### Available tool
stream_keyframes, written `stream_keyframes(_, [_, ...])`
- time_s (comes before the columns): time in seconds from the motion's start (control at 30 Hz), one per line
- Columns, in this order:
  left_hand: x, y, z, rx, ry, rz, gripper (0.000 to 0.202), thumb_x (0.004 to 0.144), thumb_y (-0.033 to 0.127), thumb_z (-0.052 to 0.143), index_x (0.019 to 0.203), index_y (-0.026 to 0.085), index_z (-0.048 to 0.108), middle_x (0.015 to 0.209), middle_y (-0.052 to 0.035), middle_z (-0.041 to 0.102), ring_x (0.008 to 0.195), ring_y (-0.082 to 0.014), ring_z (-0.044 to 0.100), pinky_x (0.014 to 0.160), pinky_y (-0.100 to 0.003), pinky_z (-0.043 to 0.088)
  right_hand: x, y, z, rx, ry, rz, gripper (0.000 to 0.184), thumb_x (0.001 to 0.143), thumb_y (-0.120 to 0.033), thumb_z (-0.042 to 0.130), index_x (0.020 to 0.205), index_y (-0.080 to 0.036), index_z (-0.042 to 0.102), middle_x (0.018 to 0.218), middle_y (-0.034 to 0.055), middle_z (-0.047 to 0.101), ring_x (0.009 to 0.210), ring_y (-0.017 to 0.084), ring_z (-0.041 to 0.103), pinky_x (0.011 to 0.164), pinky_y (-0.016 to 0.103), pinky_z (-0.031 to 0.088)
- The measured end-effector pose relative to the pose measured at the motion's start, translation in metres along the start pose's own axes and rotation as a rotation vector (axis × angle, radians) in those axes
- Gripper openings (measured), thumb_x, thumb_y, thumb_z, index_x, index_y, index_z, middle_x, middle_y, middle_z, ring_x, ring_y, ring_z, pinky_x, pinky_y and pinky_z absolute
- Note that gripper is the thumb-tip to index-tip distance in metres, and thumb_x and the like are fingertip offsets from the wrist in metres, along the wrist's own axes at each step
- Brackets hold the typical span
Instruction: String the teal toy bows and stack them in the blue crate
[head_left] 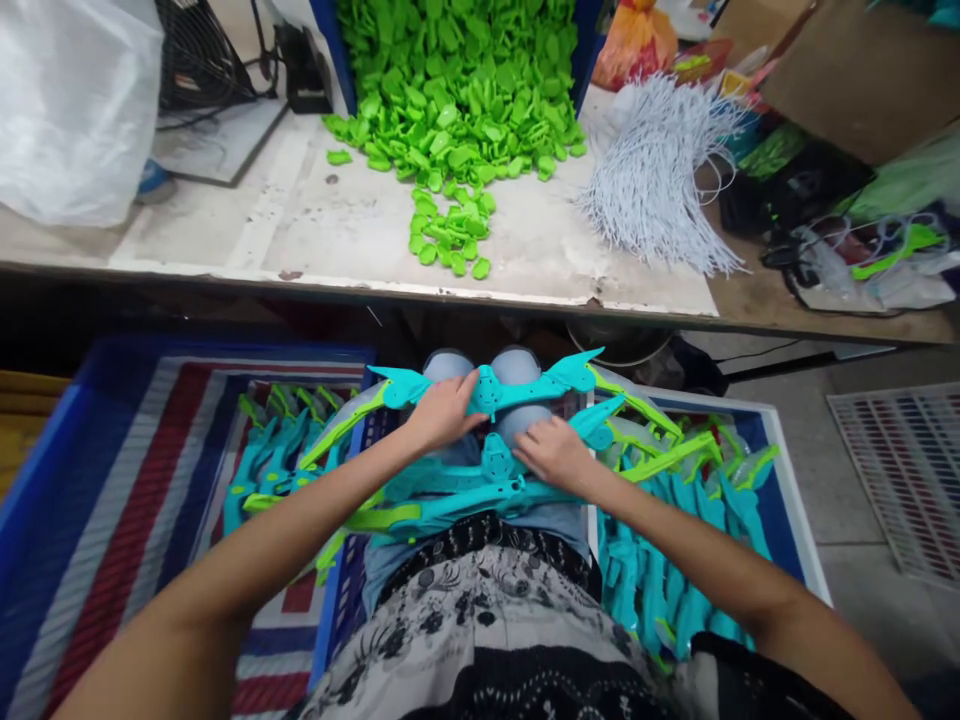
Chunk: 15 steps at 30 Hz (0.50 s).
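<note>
Several teal and lime plastic toy bows lie across my lap. My left hand (442,412) is closed on the middle of the top teal bow (517,385), which stretches sideways over my knees. My right hand (553,452) rests, fingers curled, on the teal bows (450,495) lower on my lap. Whether it grips one is hidden.
A blue crate (90,440) with a striped liner and teal bows (262,450) sits at my left. A white-rimmed crate (787,450) of bows (675,560) is at my right. On the worktable (315,220) ahead lie a heap of green plastic pieces (457,90) and a bundle of white cords (660,180).
</note>
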<state>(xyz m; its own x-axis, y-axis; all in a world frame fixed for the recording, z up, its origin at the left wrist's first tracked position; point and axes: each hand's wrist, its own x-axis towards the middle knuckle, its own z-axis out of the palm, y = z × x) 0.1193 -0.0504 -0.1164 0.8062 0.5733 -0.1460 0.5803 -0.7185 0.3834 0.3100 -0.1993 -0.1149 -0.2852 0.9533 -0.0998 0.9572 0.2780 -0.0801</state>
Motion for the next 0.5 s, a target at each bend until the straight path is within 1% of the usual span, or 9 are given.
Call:
stream_keyframes(0.07, [0.024, 0.002, 0.005, 0.03, -0.183, -0.046, 0.087, 0.08, 0.049, 0.061, 0.145, 0.006, 0.023, 0.111, -0.022, 0.065, 0.105, -0.034, 0.062, 0.085, -0.041, 0.046, -0.016, -0.017, 0.001, 0.018, -0.114, 0.022, 0.034, 0.095, -0.034, 0.038, 0.082, -0.019, 0.066, 0.08, 0.0086, 0.062, 0.077, 0.021, 0.055, 0.069, 0.033, 0.035])
stream_keyframes(0.1, [0.033, 0.003, 0.008, 0.023, -0.234, -0.075, 0.094, 0.078, 0.052, 0.063, 0.146, 0.005, 0.018, 0.108, -0.0216, 0.066, 0.102, -0.0343, 0.063, 0.081, -0.039, 0.046, -0.021, -0.021, 0.0, 0.044, -0.175, 0.036, 0.032, 0.094, -0.034, 0.041, 0.081, -0.019, 0.066, 0.08, 0.0083, 0.063, 0.077, 0.02, 0.056, 0.067, 0.033, 0.035])
stream_keyframes(0.17, [0.042, 0.005, 0.014, -0.023, -0.247, -0.114, 0.102, 0.075, 0.055, 0.065, 0.147, 0.006, 0.012, 0.109, -0.0209, 0.067, 0.101, -0.0339, 0.064, 0.077, -0.036, 0.046, -0.016, -0.02, -0.009, 0.135, -0.301, 0.006, 0.027, 0.091, -0.035, 0.049, 0.077, -0.021, 0.068, 0.078, 0.0071, 0.065, 0.073, 0.02, 0.057, 0.063, 0.031, 0.036])
stream_keyframes(0.2, [0.045, 0.006, 0.016, -0.046, -0.226, -0.124, 0.102, 0.075, 0.055, 0.064, 0.147, 0.006, 0.011, 0.111, -0.0204, 0.066, 0.101, -0.0332, 0.064, 0.076, -0.034, 0.046, -0.005, -0.015, -0.017, 0.177, -0.315, -0.006, 0.026, 0.09, -0.035, 0.051, 0.077, -0.021, 0.068, 0.076, 0.0069, 0.066, 0.071, 0.019, 0.058, 0.063, 0.031, 0.037])
stream_keyframes(0.27, [0.048, 0.007, 0.019, -0.064, -0.153, -0.132, 0.098, 0.077, 0.053, 0.063, 0.147, 0.006, 0.011, 0.113, -0.0204, 0.065, 0.104, -0.0321, 0.063, 0.077, -0.034, 0.045, 0.033, 0.004, -0.035, 0.225, -0.176, 0.033, 0.027, 0.091, -0.036, 0.049, 0.084, -0.021, 0.07, 0.082, 0.0081, 0.068, 0.077, 0.021, 0.059, 0.068, 0.032, 0.041])
stream_keyframes(0.37, [0.052, 0.008, 0.017, -0.031, -0.052, -0.104, 0.094, 0.078, 0.048, 0.064, 0.145, 0.003, 0.016, 0.112, -0.0221, 0.065, 0.105, -0.0329, 0.062, 0.08, -0.035, 0.045, 0.116, 0.039, -0.062, 0.225, 0.287, 0.188, 0.036, 0.094, -0.039, 0.042, 0.108, -0.016, 0.065, 0.114, 0.0122, 0.062, 0.108, 0.026, 0.051, 0.092, 0.038, 0.04])
stream_keyframes(0.4, [0.055, 0.008, 0.015, -0.023, -0.037, -0.09, 0.094, 0.077, 0.048, 0.065, 0.144, 0.003, 0.017, 0.111, -0.0222, 0.065, 0.105, -0.0333, 0.062, 0.08, -0.035, 0.045, 0.145, 0.049, -0.069, 0.215, 0.381, 0.239, 0.039, 0.093, -0.041, 0.044, 0.116, -0.014, 0.062, 0.122, 0.0135, 0.058, 0.114, 0.028, 0.045, 0.097, 0.041, 0.037])
stream_keyframes(0.43, [0.057, 0.008, 0.013, -0.024, -0.036, -0.078, 0.095, 0.076, 0.048, 0.066, 0.144, 0.003, 0.018, 0.11, -0.0219, 0.065, 0.104, -0.0335, 0.062, 0.08, -0.035, 0.045, 0.171, 0.058, -0.075, 0.206, 0.418, 0.277, 0.042, 0.091, -0.042, 0.047, 0.119, -0.013, 0.06, 0.126, 0.0151, 0.054, 0.118, 0.03, 0.042, 0.098, 0.045, 0.036])
stream_keyframes(0.5, [0.06, 0.006, 0.009, -0.049, -0.072, -0.079, 0.098, 0.074, 0.051, 0.068, 0.145, 0.005, 0.019, 0.112, -0.0212, 0.065, 0.104, -0.0333, 0.062, 0.08, -0.034, 0.045, 0.212, 0.069, -0.081, 0.179, 0.388, 0.323, 0.043, 0.089, -0.041, 0.052, 0.116, -0.01, 0.06, 0.124, 0.0183, 0.054, 0.118, 0.034, 0.04, 0.096, 0.049, 0.034])
